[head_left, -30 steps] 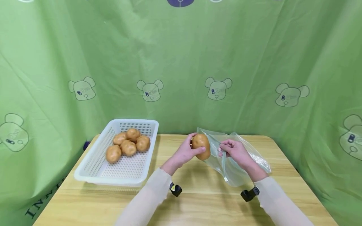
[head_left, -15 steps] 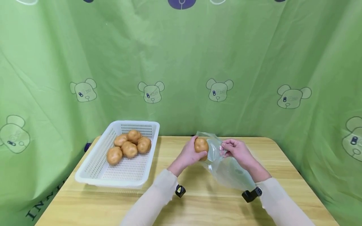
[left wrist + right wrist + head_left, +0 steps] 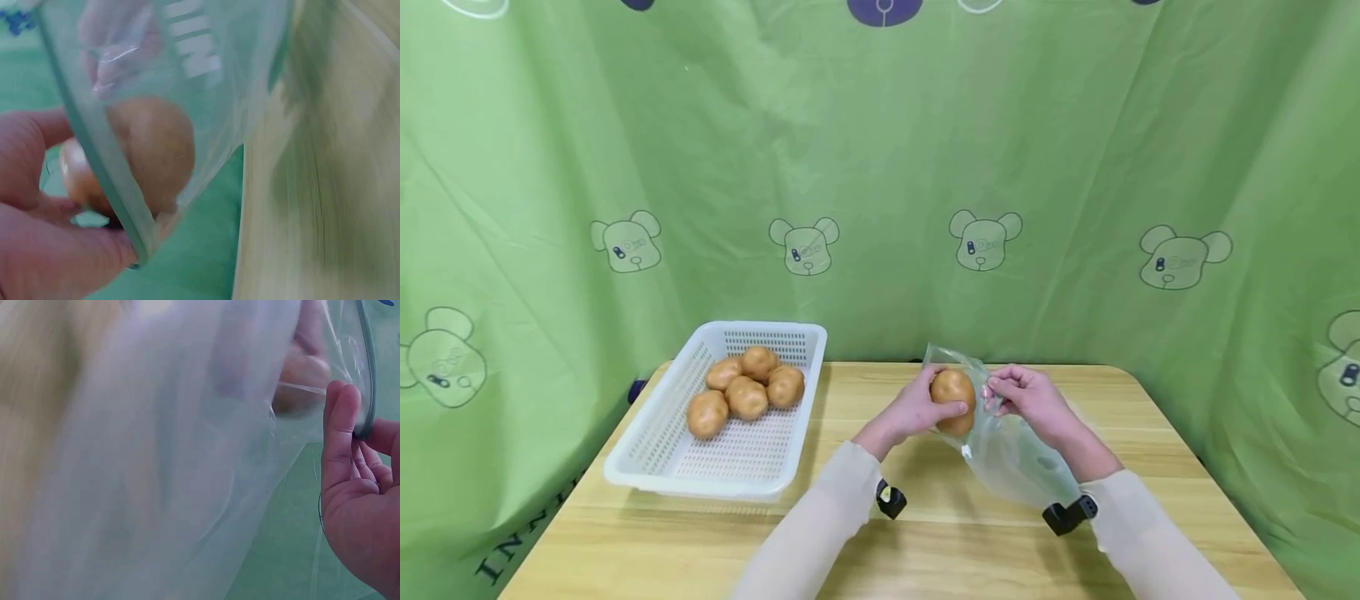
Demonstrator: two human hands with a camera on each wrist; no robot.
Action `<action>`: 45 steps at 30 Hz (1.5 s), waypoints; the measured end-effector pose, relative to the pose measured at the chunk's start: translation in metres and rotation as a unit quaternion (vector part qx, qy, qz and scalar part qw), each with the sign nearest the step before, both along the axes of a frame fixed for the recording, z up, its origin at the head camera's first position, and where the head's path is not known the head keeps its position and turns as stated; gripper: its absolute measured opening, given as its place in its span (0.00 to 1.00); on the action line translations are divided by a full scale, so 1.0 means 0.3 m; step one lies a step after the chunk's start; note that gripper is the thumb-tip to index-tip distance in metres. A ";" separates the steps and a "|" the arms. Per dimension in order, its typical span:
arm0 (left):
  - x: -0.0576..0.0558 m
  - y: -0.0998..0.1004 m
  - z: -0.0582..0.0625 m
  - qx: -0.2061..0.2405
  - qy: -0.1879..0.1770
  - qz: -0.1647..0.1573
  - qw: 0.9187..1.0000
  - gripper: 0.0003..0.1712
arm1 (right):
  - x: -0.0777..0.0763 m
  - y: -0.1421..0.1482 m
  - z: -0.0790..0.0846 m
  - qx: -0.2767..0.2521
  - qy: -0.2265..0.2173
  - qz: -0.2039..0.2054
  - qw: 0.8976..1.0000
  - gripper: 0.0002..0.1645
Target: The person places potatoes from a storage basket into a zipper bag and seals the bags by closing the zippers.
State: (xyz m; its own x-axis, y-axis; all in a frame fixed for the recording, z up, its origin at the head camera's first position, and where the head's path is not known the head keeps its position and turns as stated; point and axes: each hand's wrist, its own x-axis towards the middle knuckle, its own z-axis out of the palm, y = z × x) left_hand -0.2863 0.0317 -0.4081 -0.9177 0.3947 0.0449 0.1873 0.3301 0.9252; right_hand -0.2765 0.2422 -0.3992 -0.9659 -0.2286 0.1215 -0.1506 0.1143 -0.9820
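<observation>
My left hand grips a brown potato from its left side, thumb in front. The potato is at the mouth of a clear zip bag; in the left wrist view, most of it shows through the film, past the greenish zip edge. With thumb and fingers my right hand pinches the bag's rim, as the right wrist view also shows at the zip strip. The body of the bag hangs below and to the right, above the table. The left fingers behind the potato are partly hidden.
A white perforated basket stands on the left of the wooden table, with several potatoes lying in its back half. Behind the table hangs a green curtain printed with bear heads.
My left hand has moved the potato slightly right, into the bag's mouth. The bag's film has shifted to cover part of the potato, and its lower part has swung nearer. The right hand keeps its pinch.
</observation>
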 end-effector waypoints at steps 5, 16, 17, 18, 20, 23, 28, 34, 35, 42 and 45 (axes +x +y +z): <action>-0.016 0.001 -0.015 0.044 -0.047 -0.005 0.998 0.42 | 0.006 0.003 0.009 -0.004 0.011 0.007 1.000 0.14; -0.027 -0.036 -0.029 -0.036 -0.015 0.019 0.999 0.46 | 0.004 0.019 0.048 0.013 0.027 -0.001 1.000 0.19; -0.029 -0.040 -0.028 -0.042 -0.016 0.017 0.999 0.47 | 0.002 0.017 0.049 0.016 0.026 -0.002 1.000 0.19; -0.031 -0.044 -0.025 -0.044 -0.016 0.015 0.999 0.46 | -0.002 0.014 0.050 0.017 0.026 -0.003 1.000 0.19; -0.035 -0.052 -0.020 -0.047 -0.018 0.014 0.999 0.46 | -0.008 0.007 0.050 0.015 0.025 -0.003 1.000 0.18; -0.038 -0.059 -0.015 -0.052 -0.018 0.021 0.998 0.46 | -0.018 -0.001 0.045 0.007 0.022 -0.001 1.000 0.16; -0.030 -0.055 -0.002 -0.046 -0.005 0.022 0.999 0.39 | -0.023 0.004 0.039 -0.006 0.018 -0.004 1.000 0.12; -0.019 -0.093 0.064 -0.015 0.020 -0.050 0.998 0.21 | -0.025 0.009 0.040 -0.013 0.015 -0.005 1.000 0.15; -0.018 -0.107 0.082 -0.014 0.026 -0.064 0.997 0.19 | -0.025 0.009 0.040 -0.014 0.015 -0.006 1.000 0.16; -0.030 -0.274 0.214 -0.049 0.055 -0.089 0.993 0.15 | -0.015 0.015 0.041 -0.012 0.009 -0.015 1.000 0.09; -0.054 -0.377 0.240 -0.059 0.051 -0.065 0.995 0.16 | -0.010 0.014 0.041 -0.008 0.010 -0.010 1.000 0.11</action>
State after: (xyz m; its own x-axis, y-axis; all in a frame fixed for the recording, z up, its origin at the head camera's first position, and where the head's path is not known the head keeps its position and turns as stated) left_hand -0.3026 -0.0812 -0.3360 -0.8516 0.5179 0.0805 0.3257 0.4026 0.8555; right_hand -0.2795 0.2462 -0.3869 -0.9676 -0.2075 0.1435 -0.1674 0.1023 -0.9806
